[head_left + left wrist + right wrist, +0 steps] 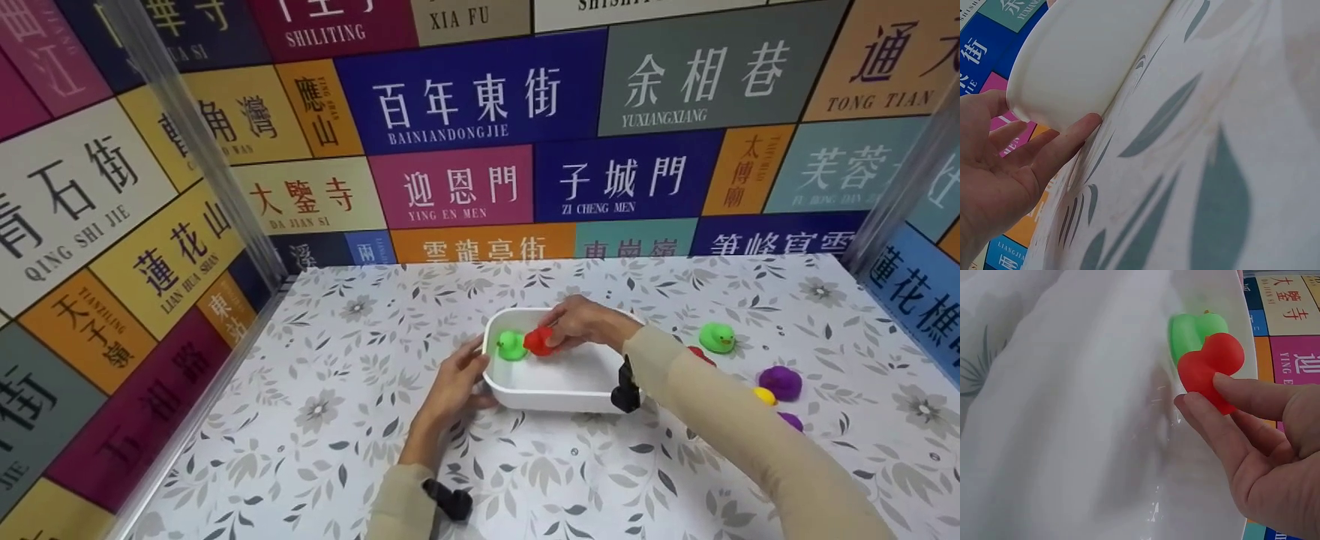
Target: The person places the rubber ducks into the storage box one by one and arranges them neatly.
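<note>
Red duck (539, 342) pinched in right grip (586, 319); left grip (459, 379) uncurled; head-only: purple toys (781, 383).

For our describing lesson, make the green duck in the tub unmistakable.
On the patterned tabletop, find the white tub. Inside, nearest the left hand, sits the green duck. Unlike the other green duck, it's inside; unlike the neighbouring red duck, unheld.

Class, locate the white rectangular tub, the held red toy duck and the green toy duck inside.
White rectangular tub (555, 402), head view: front wall.
Red toy duck (1203, 370), right wrist view: body.
Green toy duck (1188, 333), right wrist view: body.
</note>
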Motion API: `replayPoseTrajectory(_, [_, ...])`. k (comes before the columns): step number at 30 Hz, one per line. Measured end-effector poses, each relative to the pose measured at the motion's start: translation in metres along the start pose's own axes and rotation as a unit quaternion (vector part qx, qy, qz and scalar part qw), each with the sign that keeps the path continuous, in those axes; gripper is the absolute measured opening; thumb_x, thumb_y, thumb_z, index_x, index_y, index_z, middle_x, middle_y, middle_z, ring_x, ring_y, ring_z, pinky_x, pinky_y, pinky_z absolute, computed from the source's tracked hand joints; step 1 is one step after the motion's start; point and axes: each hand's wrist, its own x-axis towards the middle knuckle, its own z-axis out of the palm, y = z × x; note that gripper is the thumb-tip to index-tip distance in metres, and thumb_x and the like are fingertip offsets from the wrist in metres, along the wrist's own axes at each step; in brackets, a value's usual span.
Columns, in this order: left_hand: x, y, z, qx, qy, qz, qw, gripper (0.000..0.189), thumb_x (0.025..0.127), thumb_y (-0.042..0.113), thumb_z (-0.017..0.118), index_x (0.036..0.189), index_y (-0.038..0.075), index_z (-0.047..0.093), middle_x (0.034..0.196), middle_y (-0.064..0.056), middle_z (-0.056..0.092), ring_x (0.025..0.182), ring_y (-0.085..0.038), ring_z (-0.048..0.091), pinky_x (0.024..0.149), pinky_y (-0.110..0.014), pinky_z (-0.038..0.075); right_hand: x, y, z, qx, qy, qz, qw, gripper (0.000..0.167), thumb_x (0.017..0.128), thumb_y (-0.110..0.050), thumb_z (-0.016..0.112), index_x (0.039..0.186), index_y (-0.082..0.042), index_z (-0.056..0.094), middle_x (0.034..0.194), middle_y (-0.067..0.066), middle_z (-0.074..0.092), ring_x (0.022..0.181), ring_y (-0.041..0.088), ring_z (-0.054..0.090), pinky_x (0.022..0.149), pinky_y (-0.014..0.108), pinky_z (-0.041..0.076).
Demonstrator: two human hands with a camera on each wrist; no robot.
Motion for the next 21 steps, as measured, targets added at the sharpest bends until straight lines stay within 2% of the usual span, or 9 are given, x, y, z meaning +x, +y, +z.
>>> replayPoseTrajectory(4, [0.0001, -0.0003, 0.0008, 0.001, 0.003, 0.002, 1.0, 0.052, 0.104, 0.022, 0.05, 0.155, 0.018, 0.039, 0.155, -0.021, 0.043, 0.135, -0.047, 0.051, 0.076, -0.044, 0.068, 0.0001, 0.0025, 0.0028, -0.005, 0.01, 0.01, 0.9999, 0.035, 0.086, 0.011, 0.068, 0.12, 0.011, 0.063, 0.113, 0.02, 0.069, 0.087, 0.015, 0.066, 0.084, 0.026, 0.065])
replayPoseTrajectory(7, [0.0007, -0.0013, 0.0014, -0.002, 0.001, 0.004, 1.0, 0.052, 0.104, 0.023, 0.05, 0.155, 0.018, 0.039, 0.156, -0.021, 0.043, 0.135, -0.046, 0.051, 0.077, -0.044, 0.067, -0.0008, 0.0044, 0.0024, -0.001, 0.009, 0.023, 0.9997, 0.02, 0.087, 0.01, 0.067, 0.106, 0.011, 0.064, 0.096, 0.011, 0.066, 0.078, 0.012, 0.065, 0.075, 0.021, 0.065])
replayPoseTrajectory(9, [0.0006, -0.0018, 0.0019, -0.004, -0.001, 0.005, 1.0, 0.052, 0.105, 0.023, 0.049, 0.155, 0.017, 0.038, 0.156, -0.022, 0.043, 0.134, -0.046, 0.051, 0.077, -0.044, 0.067, -0.0019, 0.0054, 0.0018, 0.0, 0.007, 0.029, 0.9996, 0.014, 0.088, 0.01, 0.065, 0.102, 0.009, 0.064, 0.09, 0.008, 0.064, 0.075, 0.011, 0.064, 0.072, 0.019, 0.064])
replayPoseTrajectory(11, [0.0006, -0.0018, 0.0022, -0.004, 0.0, 0.005, 1.0, 0.052, 0.104, 0.023, 0.05, 0.155, 0.017, 0.039, 0.155, -0.022, 0.043, 0.133, -0.046, 0.052, 0.076, -0.044, 0.068, -0.0032, 0.0057, 0.0014, 0.003, 0.009, 0.03, 0.9995, 0.015, 0.089, 0.009, 0.064, 0.103, 0.01, 0.064, 0.089, 0.007, 0.065, 0.073, 0.01, 0.065, 0.071, 0.019, 0.064])
replayPoseTrajectory(16, [0.0013, -0.0011, 0.002, -0.001, 0.0, 0.011, 0.9999, 0.053, 0.104, 0.023, 0.051, 0.155, 0.017, 0.039, 0.153, -0.023, 0.045, 0.133, -0.047, 0.053, 0.075, -0.044, 0.068, -0.0044, 0.0051, 0.0024, 0.004, 0.017, 0.05, 0.9986, 0.03, 0.091, 0.006, 0.064, 0.12, 0.012, 0.061, 0.083, 0.006, 0.069, 0.071, 0.011, 0.068, 0.071, 0.023, 0.065])
replayPoseTrajectory(21, [0.0019, -0.003, 0.0017, 0.006, 0.001, 0.014, 0.9999, 0.052, 0.104, 0.022, 0.05, 0.155, 0.017, 0.04, 0.153, -0.023, 0.046, 0.134, -0.048, 0.05, 0.074, -0.043, 0.068, -0.003, 0.0035, 0.0035, -0.017, 0.03, 0.08, 0.9962, 0.031, 0.092, 0.004, 0.064, 0.122, 0.01, 0.061, 0.087, 0.007, 0.067, 0.07, 0.011, 0.068, 0.071, 0.023, 0.066])
